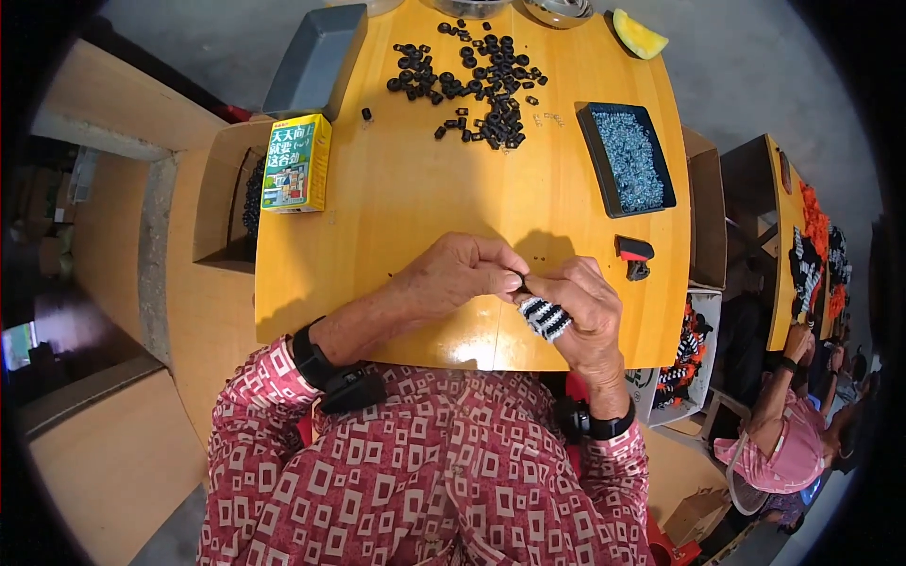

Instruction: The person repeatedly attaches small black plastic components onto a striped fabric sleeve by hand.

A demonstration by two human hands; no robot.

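Note:
Over the near part of the yellow table (429, 222), my two hands meet fingertip to fingertip. My left hand (453, 274) pinches a small dark piece between thumb and forefinger; the fingers mostly cover it, so its kind is unclear. A black-and-white striped knitted piece (545, 319) hangs from my right hand (587, 307), whose thumb and fingers are closed on its upper end. A few tiny bits lie on the tabletop just beyond the hands. To the right of them rests a small red-and-black object (634, 249), its kind not clear.
Small black parts (500, 118) are scattered across the far middle. A black tray (594, 156) of small blue-grey pieces stands right; a yellow-green carton (297, 165) and grey tray (316, 58) stand left. A melon slice (639, 36) lies far right. Another person (797, 439) sits beyond a white bin (710, 340).

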